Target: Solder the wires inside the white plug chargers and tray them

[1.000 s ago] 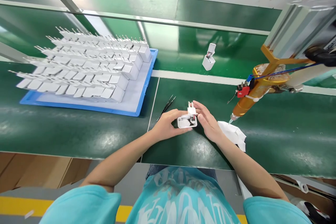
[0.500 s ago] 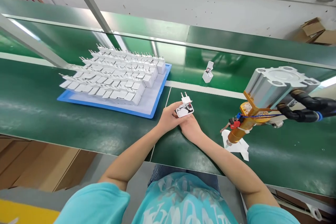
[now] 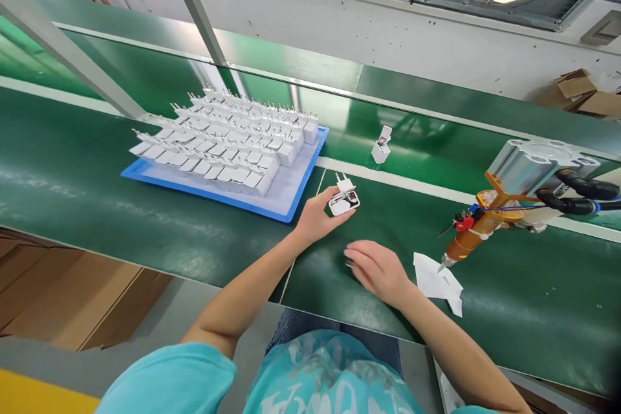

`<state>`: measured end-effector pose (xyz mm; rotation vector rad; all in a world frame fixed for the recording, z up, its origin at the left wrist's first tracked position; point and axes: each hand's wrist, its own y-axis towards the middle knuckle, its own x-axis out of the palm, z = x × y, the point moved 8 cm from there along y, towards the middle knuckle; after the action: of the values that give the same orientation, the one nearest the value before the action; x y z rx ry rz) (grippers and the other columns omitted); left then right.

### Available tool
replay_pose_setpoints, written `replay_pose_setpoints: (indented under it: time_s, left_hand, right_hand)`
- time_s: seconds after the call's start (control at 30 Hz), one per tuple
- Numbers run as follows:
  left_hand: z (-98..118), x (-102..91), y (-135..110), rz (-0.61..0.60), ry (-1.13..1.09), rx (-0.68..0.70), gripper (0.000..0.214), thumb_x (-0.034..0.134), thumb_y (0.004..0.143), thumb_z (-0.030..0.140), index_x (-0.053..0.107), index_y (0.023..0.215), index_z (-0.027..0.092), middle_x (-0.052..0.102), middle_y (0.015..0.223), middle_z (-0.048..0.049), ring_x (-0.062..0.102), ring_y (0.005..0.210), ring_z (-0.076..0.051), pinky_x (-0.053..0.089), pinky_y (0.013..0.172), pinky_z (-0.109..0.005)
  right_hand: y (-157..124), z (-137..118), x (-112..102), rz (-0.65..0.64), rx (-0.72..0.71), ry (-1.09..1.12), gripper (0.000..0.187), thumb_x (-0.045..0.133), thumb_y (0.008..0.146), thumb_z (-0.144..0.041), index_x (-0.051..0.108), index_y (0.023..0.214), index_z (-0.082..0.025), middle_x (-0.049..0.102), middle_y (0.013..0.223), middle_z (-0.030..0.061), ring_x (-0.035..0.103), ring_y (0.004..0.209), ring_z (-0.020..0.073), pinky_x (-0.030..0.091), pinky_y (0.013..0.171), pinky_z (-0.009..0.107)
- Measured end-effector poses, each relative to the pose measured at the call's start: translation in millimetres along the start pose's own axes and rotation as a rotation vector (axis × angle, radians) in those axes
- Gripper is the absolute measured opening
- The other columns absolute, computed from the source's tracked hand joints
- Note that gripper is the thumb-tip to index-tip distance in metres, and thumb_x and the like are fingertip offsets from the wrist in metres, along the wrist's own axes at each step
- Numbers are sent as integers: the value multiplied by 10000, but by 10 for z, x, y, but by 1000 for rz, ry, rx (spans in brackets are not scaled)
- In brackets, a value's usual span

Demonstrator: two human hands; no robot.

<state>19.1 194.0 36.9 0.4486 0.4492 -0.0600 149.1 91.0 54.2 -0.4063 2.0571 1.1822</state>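
Observation:
My left hand [image 3: 317, 215] grips a white plug adapter [image 3: 344, 202] by its sides, above the green bench. Its two-pin cap is tipped back, so wires and dark parts show inside the white housing. My right hand [image 3: 377, 270] is apart from it, low over the bench to the right, with fingers bent and loosely apart; I see nothing in them. To the right of that hand, an orange and silver dispenser-like tool [image 3: 468, 239] points its nozzle down at a piece of white paper [image 3: 429, 277].
A blue-rimmed tray [image 3: 208, 193] at the left carries rows of white plug adapters [image 3: 237, 142]. Another opened adapter [image 3: 381, 150] stands on the green strip behind my hands. A grey post [image 3: 194, 6] rises behind the tray. Cardboard boxes [image 3: 82, 301] sit below the bench's left front.
My right hand has let go of the adapter and moved right and toward me. The left hand keeps holding it. The camera view has shifted, and the dispenser-like tool appears farther right.

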Motion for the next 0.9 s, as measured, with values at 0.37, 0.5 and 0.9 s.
replay_pose_setpoints:
  time_s: [0.37,0.5,0.9]
  left_hand:
    - [206,355,-274,-238,-30,118,410,691,793,348,609,1158,180,736,1019,-54,706,855,-185,541,750,-243]
    - [254,380,-335,-295,-64,68,410,696,773,349,626,1142,185,743,959,-39,701,771,-170,548,727,-240]
    - [269,347,-339,-284,-83,54,398,706,764,331,638,1122,172,747,933,-37,687,711,-147,545,698,-225]
  right_hand:
    - [-213,250,-583,581,375,382,174,529,938,-154,434,1045,-252,771,920,42,754,805,190,632,614,299]
    - [-247,259,-559,538,413,377,167,528,944,-176,419,1040,-258,773,908,52,755,787,192,582,508,244]
    - [-291,283,-534,520,464,319,156,551,939,-195,422,1010,-246,774,896,68,742,662,168,539,468,236]
